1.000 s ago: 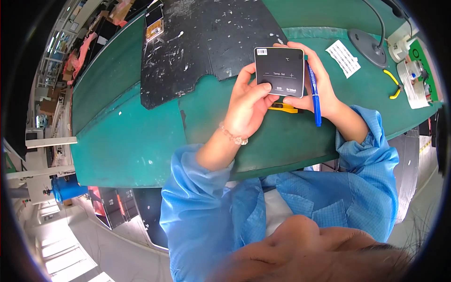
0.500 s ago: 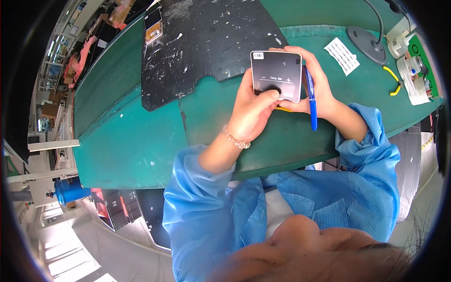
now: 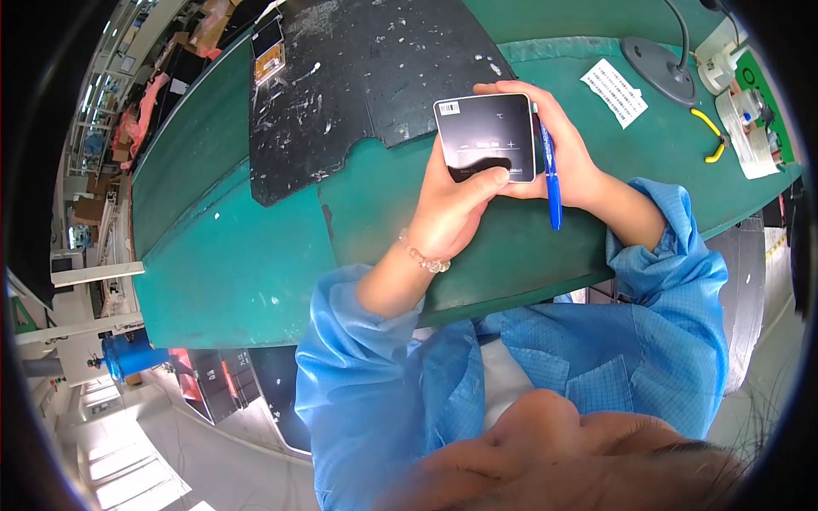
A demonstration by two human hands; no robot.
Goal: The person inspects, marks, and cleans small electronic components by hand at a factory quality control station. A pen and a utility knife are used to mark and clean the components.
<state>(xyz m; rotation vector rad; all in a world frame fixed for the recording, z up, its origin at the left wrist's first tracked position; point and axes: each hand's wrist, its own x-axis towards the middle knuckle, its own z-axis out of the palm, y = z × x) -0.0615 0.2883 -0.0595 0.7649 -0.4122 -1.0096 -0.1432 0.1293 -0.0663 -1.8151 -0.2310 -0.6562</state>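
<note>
I hold a square black device (image 3: 486, 136) with rounded corners and a glossy top, a small white label in its far left corner, above the green table (image 3: 239, 264). My left hand (image 3: 456, 209) grips its near edge, thumb pressed on the top face. My right hand (image 3: 567, 149) wraps the right side and far edge, and also holds a blue pen (image 3: 550, 175) that lies along the device's right side, pointing toward me. Blue sleeves cover both forearms, and a bead bracelet (image 3: 423, 257) circles my left wrist.
A scuffed black mat (image 3: 341, 85) covers the table's far middle, a small yellow-edged item (image 3: 268, 43) at its far left. To the right lie a white printed slip (image 3: 615, 88), a round grey lamp base (image 3: 656, 60), yellow-handled pliers (image 3: 709, 136) and clear packets (image 3: 750, 128).
Both hands have lifted the device a little farther from me; the yellow item seen under it a second ago is now hidden.
</note>
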